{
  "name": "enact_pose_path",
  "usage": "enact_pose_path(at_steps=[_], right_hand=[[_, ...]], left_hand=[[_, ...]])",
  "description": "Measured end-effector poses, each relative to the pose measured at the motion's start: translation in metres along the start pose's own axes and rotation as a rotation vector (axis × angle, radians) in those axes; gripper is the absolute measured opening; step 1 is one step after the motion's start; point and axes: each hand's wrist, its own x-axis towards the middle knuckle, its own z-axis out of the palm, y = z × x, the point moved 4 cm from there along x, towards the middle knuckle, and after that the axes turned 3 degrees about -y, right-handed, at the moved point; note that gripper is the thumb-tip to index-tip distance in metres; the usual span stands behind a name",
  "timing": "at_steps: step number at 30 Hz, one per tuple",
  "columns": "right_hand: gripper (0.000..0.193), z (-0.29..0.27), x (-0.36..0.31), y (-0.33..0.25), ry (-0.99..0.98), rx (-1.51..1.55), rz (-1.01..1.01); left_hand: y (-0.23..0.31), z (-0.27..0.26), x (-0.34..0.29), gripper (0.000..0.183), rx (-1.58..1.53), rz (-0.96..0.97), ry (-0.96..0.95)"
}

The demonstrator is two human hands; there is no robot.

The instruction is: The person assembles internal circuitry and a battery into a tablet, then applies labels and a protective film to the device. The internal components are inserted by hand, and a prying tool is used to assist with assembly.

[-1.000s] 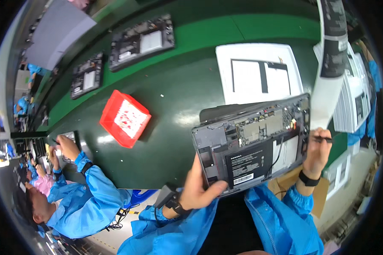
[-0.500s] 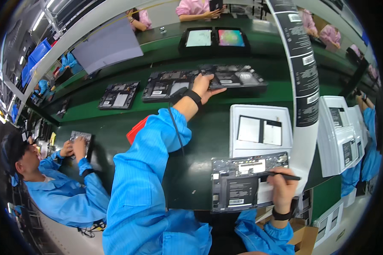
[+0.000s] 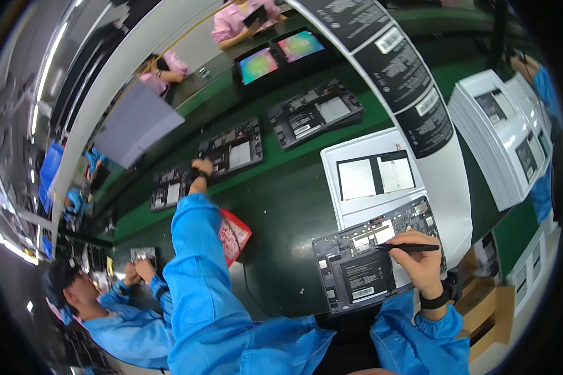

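Note:
On the bench in front of me lies an open laptop base (image 3: 338,275) with a black battery and a bare circuit board. My right hand (image 3: 416,259) is over it, closed on a slim black pointed tool (image 3: 419,247) whose tip is at the board. My left hand (image 3: 201,167) is stretched far out to the left, at the edge of a second open laptop base (image 3: 234,153); its fingers are partly hidden. Left of that hand is a third open base (image 3: 167,195). Farther right, what looks like a stack of open bases (image 3: 316,115) rests on the green strip.
A white tray (image 3: 328,181) with two pale panels adjoins my work. A printed label strip (image 3: 388,69) hangs over the bench. Stacked white trays (image 3: 481,147) stand right, a red packet (image 3: 234,234) lies by my left sleeve, and a co-worker (image 3: 81,287) sits left.
My left hand has let go of the base at the back and moved left to another. The right hand's tool tip has shifted on the board. The view has turned.

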Motion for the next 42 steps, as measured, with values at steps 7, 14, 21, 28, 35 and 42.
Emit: enact_pose_path(at_steps=[7,14,21,28,35,42], right_hand=[[0.017,0.0,-0.005,0.001,-0.026,-0.033,0.014],[0.018,-0.007,-0.006,-0.013,0.038,0.022,-0.07],[0.032,-0.043,-0.011,-0.069,0.038,0.147,-0.492],[0.035,-0.037,0.007,-0.078,-0.151,0.139,-0.519],[0.024,-0.01,0.01,-0.051,0.097,-0.01,-0.095],[0.022,0.042,0.03,-0.058,0.198,-0.03,0.065]], left_hand=[[-0.064,0.02,-0.01,0.093,-1.287,-0.437,-0.25],[-0.018,-0.156,-0.118,0.056,-1.359,-0.1,-0.197],[0.021,-0.179,-0.34,0.05,-1.949,-0.158,-0.302],[0.096,-0.112,-0.49,0.044,-1.925,-0.285,-0.7],[0.082,-0.13,-0.461,0.029,-1.206,0.269,-0.277],[0.169,-0.2,-0.416,0.042,-1.065,0.92,0.295]])
